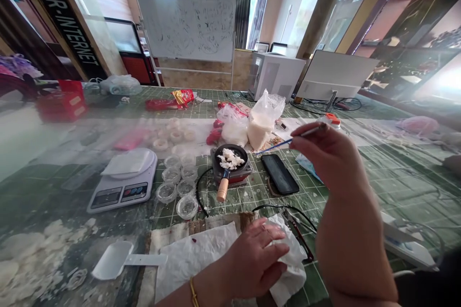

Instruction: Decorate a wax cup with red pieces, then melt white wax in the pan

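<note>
My left hand (257,254) lies over crumpled white paper (290,264), fingers stretched and slightly apart, palm hidden. Raised at the right, my right hand (327,146) pinches a thin stick (275,146). The stick looks blue toward its lower end and metallic near the fingers; its exact kind is unclear. That end points left, close to a small black pan (240,149) on a small burner (236,178). White lumps (229,158) sit in the pan, and its wooden handle (223,189) points toward me. A dark phone (280,174) is below the stick.
Left of the pan stand several clear cups (166,192) and a white kitchen scale (122,184). A white scoop (115,260) lies near white crumbs (43,254). Behind the pan is a bag of pale wax-like grains (260,129). Cables cross the green mat.
</note>
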`<state>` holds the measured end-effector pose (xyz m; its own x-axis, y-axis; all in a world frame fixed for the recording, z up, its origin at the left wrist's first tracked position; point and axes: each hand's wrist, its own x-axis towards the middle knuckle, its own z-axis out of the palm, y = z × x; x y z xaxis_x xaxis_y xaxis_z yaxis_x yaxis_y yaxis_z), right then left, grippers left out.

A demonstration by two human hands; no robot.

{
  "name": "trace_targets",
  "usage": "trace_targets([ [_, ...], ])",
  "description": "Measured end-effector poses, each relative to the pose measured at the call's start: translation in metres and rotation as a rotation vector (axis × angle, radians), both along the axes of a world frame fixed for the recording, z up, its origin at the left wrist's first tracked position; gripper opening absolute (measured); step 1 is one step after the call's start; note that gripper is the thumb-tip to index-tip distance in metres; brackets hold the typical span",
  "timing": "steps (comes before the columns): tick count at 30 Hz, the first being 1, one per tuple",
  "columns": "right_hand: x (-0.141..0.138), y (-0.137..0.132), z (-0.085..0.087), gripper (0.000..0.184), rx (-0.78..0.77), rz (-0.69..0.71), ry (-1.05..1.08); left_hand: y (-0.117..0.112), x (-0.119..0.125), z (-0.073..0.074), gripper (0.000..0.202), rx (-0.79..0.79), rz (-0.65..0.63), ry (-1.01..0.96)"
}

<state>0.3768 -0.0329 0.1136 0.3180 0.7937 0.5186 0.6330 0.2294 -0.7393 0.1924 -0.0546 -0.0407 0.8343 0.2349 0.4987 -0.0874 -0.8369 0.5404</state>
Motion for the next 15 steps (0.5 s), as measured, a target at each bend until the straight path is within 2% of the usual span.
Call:
trace_targets([
  [2, -0.013, 0.014, 0.007, 0.011, 0.115, 0.033, 0.081, 0.003, -0.007, 0.012, 0.026, -0.003, 0.072, 0.022],
  [5, -0.025, 0.025, 0.009, 0.017, 0.223, -0.002, 0.106, 0.008, -0.020, 0.020, 0.020, -0.006, 0.190, 0.113],
  [7, -0.028, 0.027, 0.004, 0.018, 0.247, -0.050, 0.113, 0.015, -0.031, 0.021, 0.016, -0.028, 0.304, 0.177],
  [9, -0.029, 0.029, -0.006, 0.017, 0.216, -0.077, 0.113, 0.024, -0.044, 0.019, 0.020, -0.090, 0.438, 0.241],
  [12, -0.028, 0.033, -0.023, 0.017, 0.063, -0.061, 0.050, 0.042, -0.065, 0.018, 0.038, -0.275, 0.642, 0.327],
  [15, -0.028, 0.039, -0.036, 0.019, -0.054, -0.053, -0.045, 0.057, -0.082, 0.024, 0.044, -0.648, 0.712, 0.337],
])
